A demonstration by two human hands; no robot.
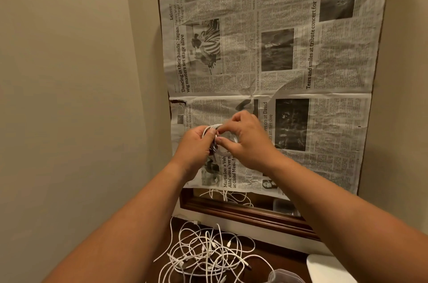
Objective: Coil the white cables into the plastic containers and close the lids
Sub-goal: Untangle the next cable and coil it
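The left hand (196,142) and the right hand (246,141) are raised together at chest height, both with fingers curled round a small coil of white cable (221,132). The left grips the coil's near side, and the right pinches the far side between thumb and fingertips. The coil hangs in the air in front of a crinkled sheet of black-and-white newspaper (289,69) that covers a dark wooden-framed mirror (245,214), well above the table. Below the forearms, a loose tangle of white cables (203,252) sprawls on the dark brown wooden tabletop (261,259). Only the rim of a clear plastic container (286,277) shows at the lower edge, with no lid in sight. The main risk is that the springy loops fan open if either grip eases before the coil is seated, since nothing visibly ties it. Whether a free end trails down is hidden by the hands. If one does, it may catch the tangle on the way down and drag other cables along. The container sits low and nearly out of view, so a coil wound too wide may ride on the rim and stop a lid from closing.
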